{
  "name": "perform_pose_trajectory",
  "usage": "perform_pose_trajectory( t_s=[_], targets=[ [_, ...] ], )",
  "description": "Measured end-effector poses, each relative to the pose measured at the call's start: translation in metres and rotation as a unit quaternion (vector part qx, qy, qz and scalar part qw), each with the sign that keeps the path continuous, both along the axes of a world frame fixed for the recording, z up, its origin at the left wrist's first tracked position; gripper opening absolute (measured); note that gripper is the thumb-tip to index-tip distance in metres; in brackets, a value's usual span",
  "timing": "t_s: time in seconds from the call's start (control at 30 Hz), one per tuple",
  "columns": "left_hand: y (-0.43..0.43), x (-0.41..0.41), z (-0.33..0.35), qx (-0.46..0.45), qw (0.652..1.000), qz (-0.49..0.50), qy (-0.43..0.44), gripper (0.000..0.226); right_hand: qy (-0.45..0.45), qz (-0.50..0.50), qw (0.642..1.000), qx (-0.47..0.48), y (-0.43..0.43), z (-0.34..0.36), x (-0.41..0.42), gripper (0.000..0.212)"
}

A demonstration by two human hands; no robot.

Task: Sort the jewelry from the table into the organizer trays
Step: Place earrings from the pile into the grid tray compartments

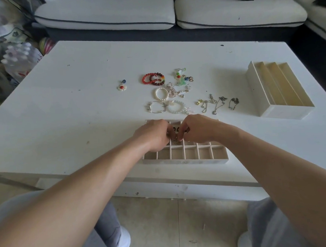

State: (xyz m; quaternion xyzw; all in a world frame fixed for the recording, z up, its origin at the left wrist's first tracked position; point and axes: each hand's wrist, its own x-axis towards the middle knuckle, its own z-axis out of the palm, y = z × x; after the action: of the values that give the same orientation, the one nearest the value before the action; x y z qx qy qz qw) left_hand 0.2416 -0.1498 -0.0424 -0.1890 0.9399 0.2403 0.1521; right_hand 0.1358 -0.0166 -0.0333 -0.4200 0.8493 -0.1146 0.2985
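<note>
Your left hand [153, 136], fingers curled, pinches a small silvery jewelry piece [175, 140] together with your right hand [198, 129], above the shallow beige gridded organizer tray [185, 162] near the white table's [81, 109] front edge; loose beaded bracelets [153, 79] lie beyond.

One view only: a wide-angle camera worn on the head. It sits above the near edge of the bench [81, 109], facing forward and down. Both forearms [85, 185] enter from the lower corners. The left hand [153, 136] and right hand [199, 130] meet mid-frame over the compartment tray [185, 161]. Range is close: a small metal piece [175, 140] pinched between them shows, its type does not. The floor [174, 227] fills the bottom, a sofa [104, 12] the top.
</note>
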Motion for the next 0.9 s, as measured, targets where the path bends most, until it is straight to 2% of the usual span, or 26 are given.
perform_pose_trajectory(
  t_s=[0.33, 0.53, 0.9],
  targets=[
    [-0.003, -0.001, 0.002, -0.001, 1.000, 0.003, 0.018, 0.034, 0.000, -0.003, 1.000, -0.011, 0.000, 0.001, -0.001, 0.027],
    [-0.016, -0.008, 0.005, 0.016, 0.997, 0.034, 0.061, 0.027, 0.020, -0.084, 0.993, -0.080, 0.001, 0.004, -0.010, 0.020],
    [-0.038, -0.046, 0.012, 0.036, 0.991, 0.081, 0.104, 0.026, 0.028, -0.228, 0.963, -0.141, -0.011, -0.006, -0.037, 0.034]
  ],
)
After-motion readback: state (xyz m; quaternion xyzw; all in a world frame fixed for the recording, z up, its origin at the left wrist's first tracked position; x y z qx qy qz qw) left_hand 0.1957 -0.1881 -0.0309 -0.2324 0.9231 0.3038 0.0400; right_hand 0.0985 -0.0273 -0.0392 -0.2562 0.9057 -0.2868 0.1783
